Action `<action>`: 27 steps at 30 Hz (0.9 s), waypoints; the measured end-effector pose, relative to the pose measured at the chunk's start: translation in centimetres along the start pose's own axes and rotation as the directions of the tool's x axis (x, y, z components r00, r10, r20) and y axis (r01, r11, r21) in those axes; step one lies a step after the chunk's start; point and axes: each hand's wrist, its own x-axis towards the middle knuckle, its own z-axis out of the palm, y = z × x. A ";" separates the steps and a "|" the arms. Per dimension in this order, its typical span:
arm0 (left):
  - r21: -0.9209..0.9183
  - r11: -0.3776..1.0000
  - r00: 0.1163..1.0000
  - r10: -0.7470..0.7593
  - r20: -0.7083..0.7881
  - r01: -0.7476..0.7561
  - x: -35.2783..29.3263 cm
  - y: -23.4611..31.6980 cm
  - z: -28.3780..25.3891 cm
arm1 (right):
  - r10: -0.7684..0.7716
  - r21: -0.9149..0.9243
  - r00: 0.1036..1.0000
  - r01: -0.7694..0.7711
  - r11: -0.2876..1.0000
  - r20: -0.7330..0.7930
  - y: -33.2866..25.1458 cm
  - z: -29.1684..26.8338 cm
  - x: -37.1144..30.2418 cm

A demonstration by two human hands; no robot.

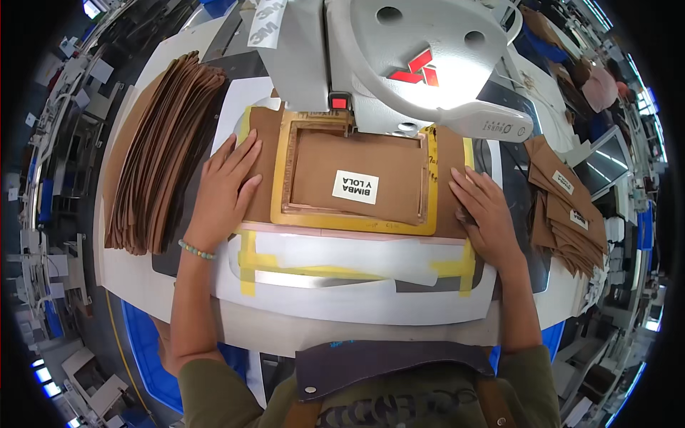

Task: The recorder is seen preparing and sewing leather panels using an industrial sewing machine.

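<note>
A single wide head-worn fisheye view looks steeply down and forward across the surface [275, 337] toward the pale machine [432, 25], close above both hands [222, 194] [488, 217], the scene bending toward its dark circular rim

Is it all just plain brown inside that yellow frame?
No, a white label with dark lettering lies on the brown piece inside the yellow frame.

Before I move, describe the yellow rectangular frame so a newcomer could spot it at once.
Start at the large pale-grey machine head up top. Below it, between the left hand and right hand, lies flat brown material. The yellow rectangular frame sits over that; unlike the yellow tape strips, it borders an opening where a white label shows.
</note>
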 end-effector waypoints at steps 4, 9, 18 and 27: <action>0.099 0.995 1.000 0.010 0.001 -0.010 -0.1 -0.3 -0.7 | 0.007 -0.004 1.000 -0.007 1.000 -0.017 -0.5 0.5 0.2; 0.165 0.986 0.999 0.032 -0.024 -0.028 -0.1 -0.5 -0.3 | 0.001 -0.023 1.000 -0.001 1.000 -0.010 -0.3 0.6 0.5; 0.153 0.987 0.998 0.046 -0.039 -0.040 0.6 -0.1 0.0 | 0.010 -0.017 1.000 -0.010 1.000 -0.013 -0.1 0.1 0.3; 0.081 0.988 0.992 0.129 -0.003 -0.128 4.6 -1.2 1.6 | 0.006 -0.019 1.000 -0.006 1.000 -0.014 0.0 0.3 0.2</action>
